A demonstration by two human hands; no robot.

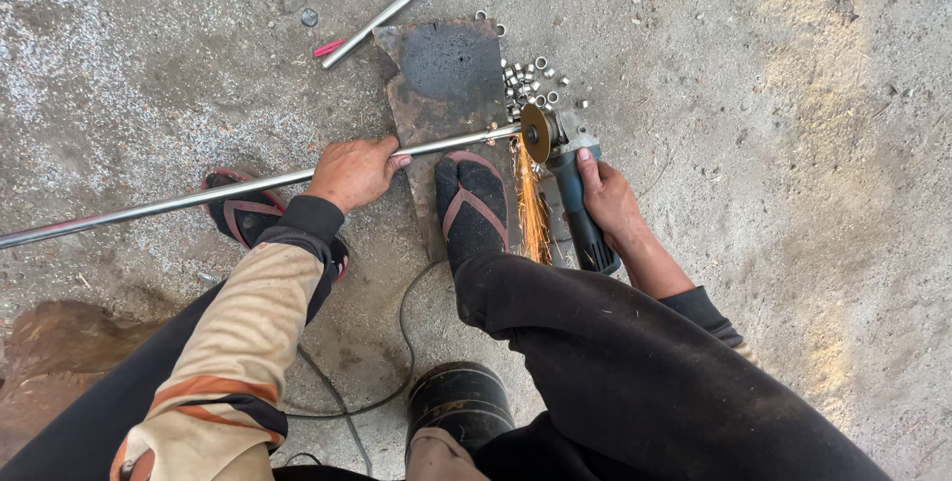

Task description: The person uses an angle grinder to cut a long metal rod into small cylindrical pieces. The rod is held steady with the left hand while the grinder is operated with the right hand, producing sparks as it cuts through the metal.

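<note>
My left hand point(354, 172) grips a long shiny metal tube point(178, 200) that runs from the left edge across a dark metal plate point(446, 74) on the ground. My right hand point(607, 198) holds a blue-grey angle grinder point(580, 205) by its body. Its cutting disc point(536, 133) meets the tube's right end, and orange sparks point(533, 208) stream back toward me. My right foot point(473, 205), in a dark sock and sandal, rests on the plate beside the sparks. My left foot point(243, 211) stands under the tube.
Several short cut tube rings point(531, 81) lie beyond the disc. A second metal tube point(397, 7) lies diagonally at the top, a red marker point(329, 47) by its end. A power cord point(402, 342) loops on the concrete near a black cylinder point(459, 402).
</note>
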